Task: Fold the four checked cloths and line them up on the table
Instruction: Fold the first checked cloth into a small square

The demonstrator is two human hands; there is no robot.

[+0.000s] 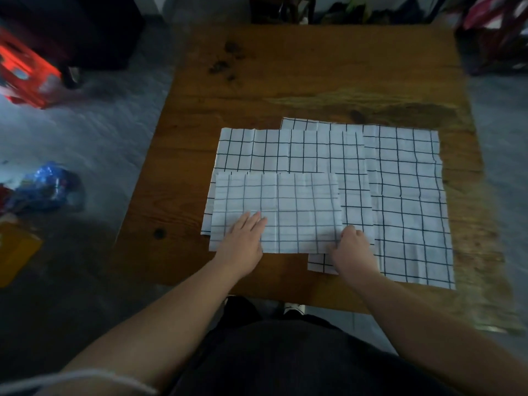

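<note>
Both hands are on the folded checked cloth (277, 210), near left on the bench (314, 81). Left hand (243, 241) lies flat with straight fingers; right hand (354, 244) is curled and pinches its near right corner. Under it a spread checked cloth (285, 150) overlaps a larger checked cloth (414, 195) on the right. I count three; the layers hide any fourth.
</note>
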